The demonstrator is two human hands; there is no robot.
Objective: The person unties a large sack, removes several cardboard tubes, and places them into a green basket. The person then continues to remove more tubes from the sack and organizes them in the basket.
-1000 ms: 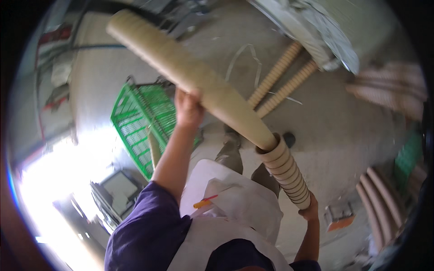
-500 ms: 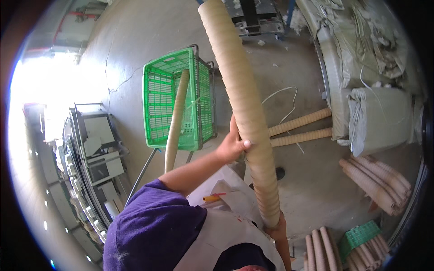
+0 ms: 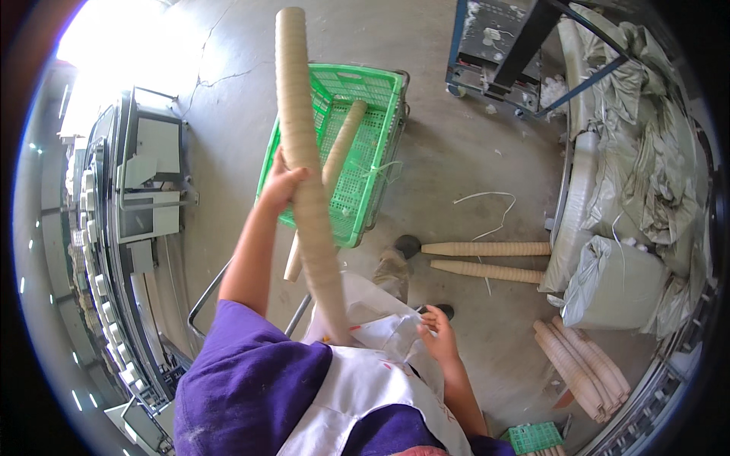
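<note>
My left hand (image 3: 285,182) is wrapped around a long stack of nested beige cones (image 3: 295,114), gripping it near its middle. The stack slants up over the left side of a green plastic crate (image 3: 346,239), and its lower end reaches my white apron (image 3: 380,380). Inside the crate leans a second cone stack (image 3: 346,140), its near end sticking out past the rim. My right hand (image 3: 437,328) is off the stack, in front of the apron on the right, with loosely bent fingers apart and nothing visible in them.
The crate sits on a metal-framed cart (image 3: 199,308). Two cone stacks (image 3: 487,249) lie on the floor at right, near a loose white strap (image 3: 506,213). Further right are wrapped bales (image 3: 612,285) and more cone stacks (image 3: 582,365). A wheeled rack (image 3: 494,53) stands at the back; machinery (image 3: 152,167) lines the left.
The held cone stack has swung left, from in front of me to over the crate's left side. My right hand has let go of its lower end. My view has shifted too.
</note>
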